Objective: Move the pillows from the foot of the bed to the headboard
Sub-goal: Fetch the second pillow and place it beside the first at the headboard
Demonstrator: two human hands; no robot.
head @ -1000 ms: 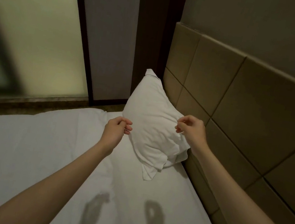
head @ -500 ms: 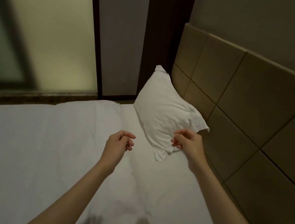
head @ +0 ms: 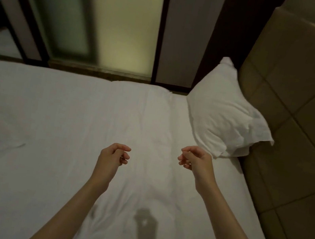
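Hovering over bed [head: 47, 122], left hand [head: 111, 158], right hand [head: 197, 163], both loosely curled, empty

A single head-worn view is given, aimed forward and down across the bed [head: 46, 132] from close above; the headboard [head: 298, 122] is seen, somewhat blurred, at the frame's right.
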